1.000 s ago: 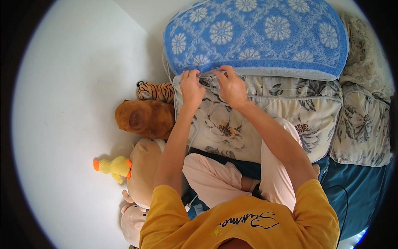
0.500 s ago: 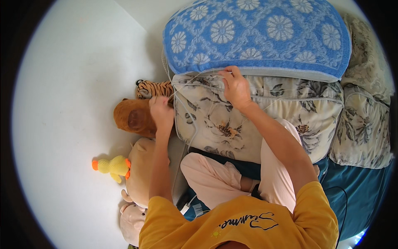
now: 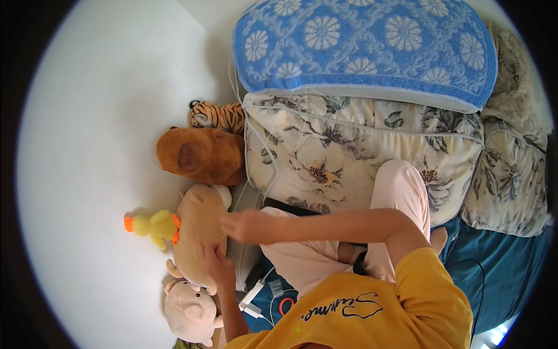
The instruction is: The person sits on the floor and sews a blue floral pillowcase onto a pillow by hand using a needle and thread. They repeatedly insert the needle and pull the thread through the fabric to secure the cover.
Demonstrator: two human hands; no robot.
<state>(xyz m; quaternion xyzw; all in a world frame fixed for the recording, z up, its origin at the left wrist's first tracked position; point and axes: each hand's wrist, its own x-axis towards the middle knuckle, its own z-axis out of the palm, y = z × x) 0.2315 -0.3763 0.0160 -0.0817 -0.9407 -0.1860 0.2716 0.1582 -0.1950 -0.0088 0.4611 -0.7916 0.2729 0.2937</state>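
Observation:
A thin white thread (image 3: 256, 156) runs down from the edge of a cushion under a blue flowered towel (image 3: 372, 55). It meets the fingertips of my right hand (image 3: 251, 227), which is closed and slightly blurred as it reaches across my lap to the left. Just below, my left hand (image 3: 221, 269) pinches with thumb and forefinger beside the tan plush toy (image 3: 200, 232); the thread appears to run on to it. Fine loops of thread lie over the floral cushion (image 3: 319, 168). What sits between the fingertips is too small to see clearly.
Along the white wall at left are a tiger plush (image 3: 224, 116), a brown plush (image 3: 200, 154), a yellow duck toy (image 3: 154, 225) and a pink pig plush (image 3: 189, 311). A white power strip (image 3: 251, 296) and red-handled item (image 3: 285, 306) lie by my leg. A grey cord (image 3: 273, 166) hangs nearby.
Both hands have come down toward me. My right hand left the towel's edge and swung left; my left hand dropped from the brown plush to beside the tan one. The thread stretches further down.

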